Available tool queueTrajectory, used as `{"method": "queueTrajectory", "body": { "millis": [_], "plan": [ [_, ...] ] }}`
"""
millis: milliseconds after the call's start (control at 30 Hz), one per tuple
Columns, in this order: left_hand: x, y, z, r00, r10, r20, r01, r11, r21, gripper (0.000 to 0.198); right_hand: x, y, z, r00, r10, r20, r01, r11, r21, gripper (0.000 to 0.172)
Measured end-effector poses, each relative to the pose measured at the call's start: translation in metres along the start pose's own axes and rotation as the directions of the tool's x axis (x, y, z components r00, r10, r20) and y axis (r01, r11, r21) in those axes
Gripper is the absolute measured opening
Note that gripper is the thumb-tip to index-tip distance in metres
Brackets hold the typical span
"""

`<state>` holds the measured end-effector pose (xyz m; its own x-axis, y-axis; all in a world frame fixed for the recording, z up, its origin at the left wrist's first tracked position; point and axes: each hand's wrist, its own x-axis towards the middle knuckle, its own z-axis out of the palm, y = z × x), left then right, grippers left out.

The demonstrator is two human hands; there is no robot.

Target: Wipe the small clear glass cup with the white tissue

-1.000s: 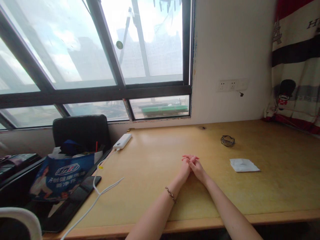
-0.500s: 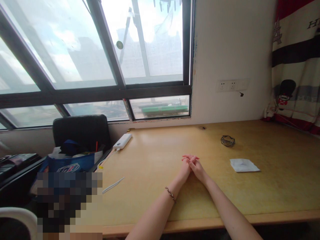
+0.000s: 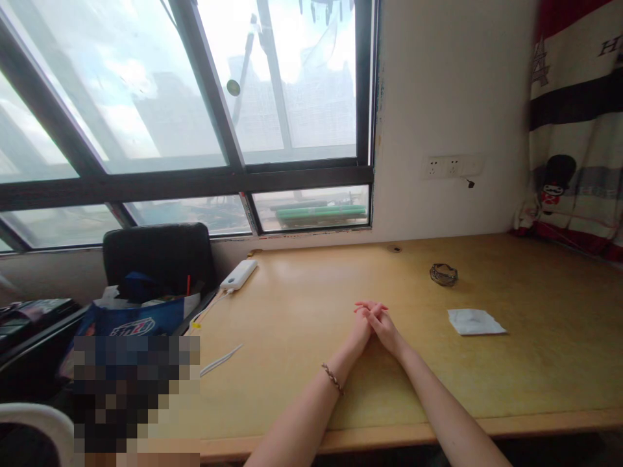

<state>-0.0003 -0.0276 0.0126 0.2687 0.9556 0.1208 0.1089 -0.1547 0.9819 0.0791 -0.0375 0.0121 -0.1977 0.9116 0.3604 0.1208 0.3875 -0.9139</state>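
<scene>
Head view. The left hand (image 3: pixel 361 329) and the right hand (image 3: pixel 387 329) are resting on the wooden desk (image 3: pixel 302 311), near its middle. They are pressing together with fingers (image 3: pixel 370 307) interlaced and curled. Neither is holding any object; each is gripping only the other. The palms are facing inward and cannot be seen. A beaded bracelet (image 3: pixel 333 378) is circling the left wrist. Both forearms are running off the bottom edge.

A white square sheet (image 3: pixel 476 321) is lying flat on the desk to the right of the hands, apart from them. What it is made of cannot be told. Beyond it a small dark coiled object (image 3: pixel 443 274) is sitting; its kind is hard to make out.

A white power bank (image 3: pixel 238 274) is lying at the desk's far left corner. A white cable (image 3: pixel 220 360) is trailing from a pixelated block (image 3: pixel 136 389), which is covering whatever lies at the lower left. A blue bag (image 3: pixel 131 322) is showing only its upper part above that block, in front of a black chair back (image 3: pixel 158 256). A striped curtain (image 3: pixel 574 117) is being cut off by the right edge.
</scene>
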Motion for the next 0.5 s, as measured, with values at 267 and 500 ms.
{"method": "queueTrajectory", "body": {
  "millis": [267,500],
  "plan": [
    [0.0041,-0.007,0.0006,1.0,-0.005,-0.006,0.005,0.999,-0.048,0.026,-0.0003,0.0027,0.0008,1.0,0.007,-0.006,-0.007,1.0,0.011,0.039],
    [0.0038,-0.0103,0.0013,0.999,0.043,-0.014,-0.044,0.995,-0.087,0.028,0.0004,0.0035,0.0015,1.0,0.021,-0.02,-0.021,1.0,-0.002,0.041]
  ]
}}
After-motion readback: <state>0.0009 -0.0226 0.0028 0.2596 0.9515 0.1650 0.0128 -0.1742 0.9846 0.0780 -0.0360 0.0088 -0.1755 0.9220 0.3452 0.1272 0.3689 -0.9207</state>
